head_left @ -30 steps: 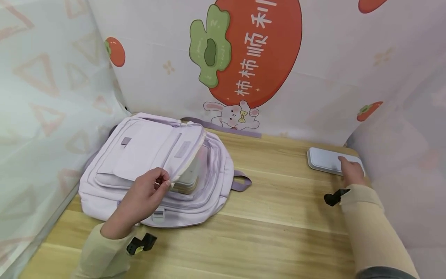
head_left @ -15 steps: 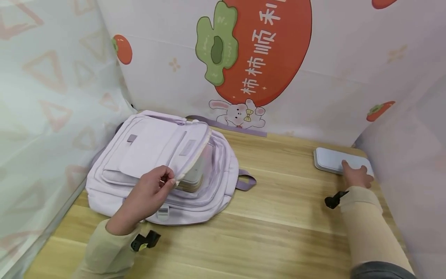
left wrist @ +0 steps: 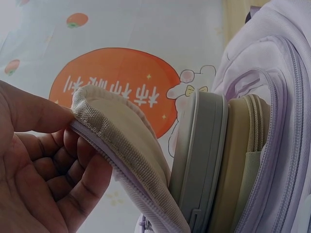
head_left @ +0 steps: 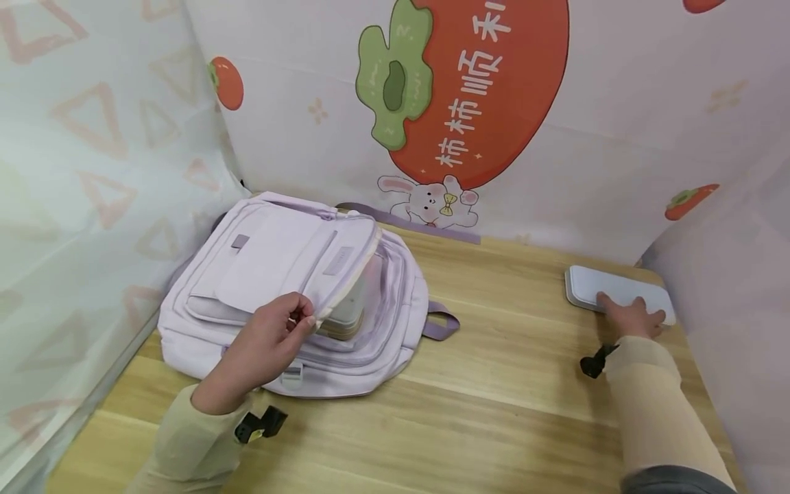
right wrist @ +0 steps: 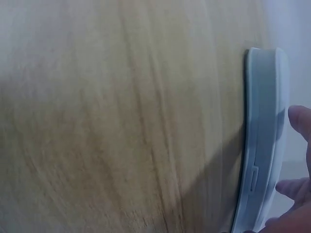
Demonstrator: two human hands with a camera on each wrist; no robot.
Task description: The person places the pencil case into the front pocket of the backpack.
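Note:
On the left of the table lies a lilac backpack (head_left: 259, 254), its front compartment unzipped. My left hand (head_left: 265, 343) pinches the edge of the backpack flap (left wrist: 129, 150) between thumb and fingers, lifting it. Inside, a grey-green hard case (left wrist: 201, 160) stands against a tan zippered pouch (left wrist: 235, 150), both partly hidden by the flap in the head view. At the far right, a pale blue hard case (head_left: 595, 283) with a small latch on its side rests flat. Over its near side my right hand (head_left: 632, 319) reaches with fingers spread, fingertips right at the lid.
The wooden table (head_left: 481, 391) runs between backpack and pale blue case. A purple strap loop (head_left: 442, 321) sticks out from the bag's right side. Printed cloth walls (head_left: 642, 123) close off the back and both sides.
The right hand has spread its fingers wider over the pale blue case and shifted slightly. The left hand keeps its pinch on the flap. The head view has turned slightly left.

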